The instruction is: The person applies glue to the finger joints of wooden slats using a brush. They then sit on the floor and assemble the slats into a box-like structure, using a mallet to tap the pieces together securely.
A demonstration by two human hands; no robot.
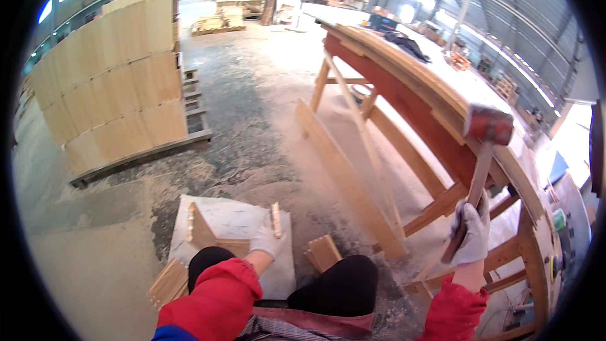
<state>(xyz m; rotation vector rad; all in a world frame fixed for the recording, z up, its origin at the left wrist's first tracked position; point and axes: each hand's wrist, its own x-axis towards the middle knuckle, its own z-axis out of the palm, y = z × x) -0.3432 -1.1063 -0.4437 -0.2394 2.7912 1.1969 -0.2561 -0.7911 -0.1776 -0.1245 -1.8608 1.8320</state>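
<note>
My right hand point(472, 232), in a pale work glove, is raised at the right and wrapped round the wooden handle of a mallet point(489, 125). The mallet's thick reddish head points up and is slightly blurred. Low in front of me, my gloved left hand point(267, 241) grips a small wooden board point(276, 220) with a notched edge, standing on end. Left of it another notched board point(200, 227) stands up, and a crosswise board point(232, 246) runs from it toward my left hand. These boards rest on a white sheet point(237, 208) on the floor.
Loose wooden boards lie by my left knee point(169, 281) and by my right knee point(324, 251). A long workbench point(404, 88) on wooden legs stands close on the right, beside the raised mallet. Stacked panels point(113, 76) rest on a pallet point(142, 159) at the left. Sawdust covers the floor.
</note>
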